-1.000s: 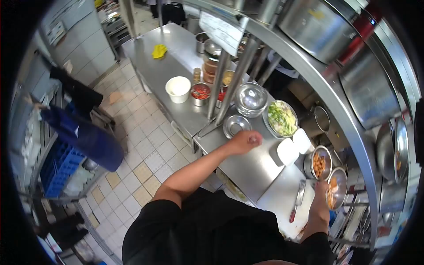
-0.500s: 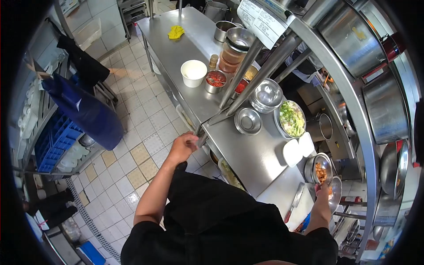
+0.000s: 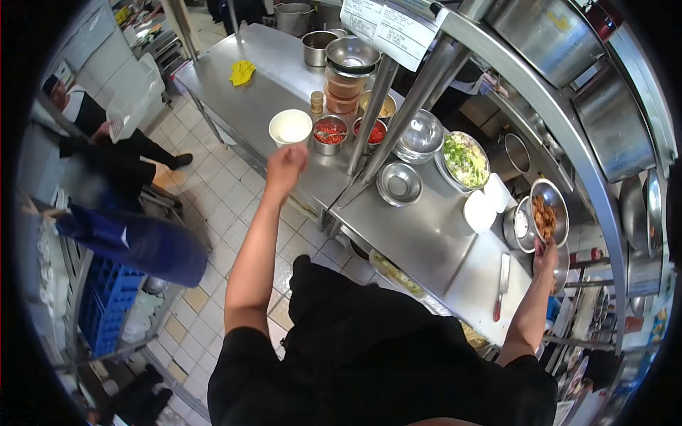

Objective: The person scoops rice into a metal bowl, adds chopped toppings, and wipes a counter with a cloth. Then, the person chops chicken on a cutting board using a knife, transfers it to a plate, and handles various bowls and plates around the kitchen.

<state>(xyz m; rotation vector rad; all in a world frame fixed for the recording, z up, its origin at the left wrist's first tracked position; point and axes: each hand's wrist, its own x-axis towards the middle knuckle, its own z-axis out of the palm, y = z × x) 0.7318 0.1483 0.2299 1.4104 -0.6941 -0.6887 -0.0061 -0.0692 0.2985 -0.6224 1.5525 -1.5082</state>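
Note:
With its fingers on the near rim, my right hand (image 3: 545, 257) grips a metal bowl (image 3: 563, 206) of orange-brown food pieces (image 3: 544, 216). The bowl is tilted and raised beside a metal pot (image 3: 513, 228) with something white inside. My left hand (image 3: 286, 169) is over the counter's front edge, just in front of a white tub (image 3: 290, 122) and overlapping its lower part in view. Its fingers look curled but are smeared by motion, and I cannot tell whether it touches the tub.
A knife (image 3: 504, 277) lies on the white cutting board (image 3: 469, 298). Behind stand a bowl of chopped greens (image 3: 465, 160), white containers (image 3: 480, 213), small metal bowls (image 3: 399, 183) and a pot of chopped red food (image 3: 329, 133). Posts and a shelf (image 3: 590, 128) rise above. A person (image 3: 85, 110) is at left.
My left hand has moved from the counter's corner up to the white tub. My right hand has lifted and tilted the bowl of food. The view has shifted, and a person shows at left.

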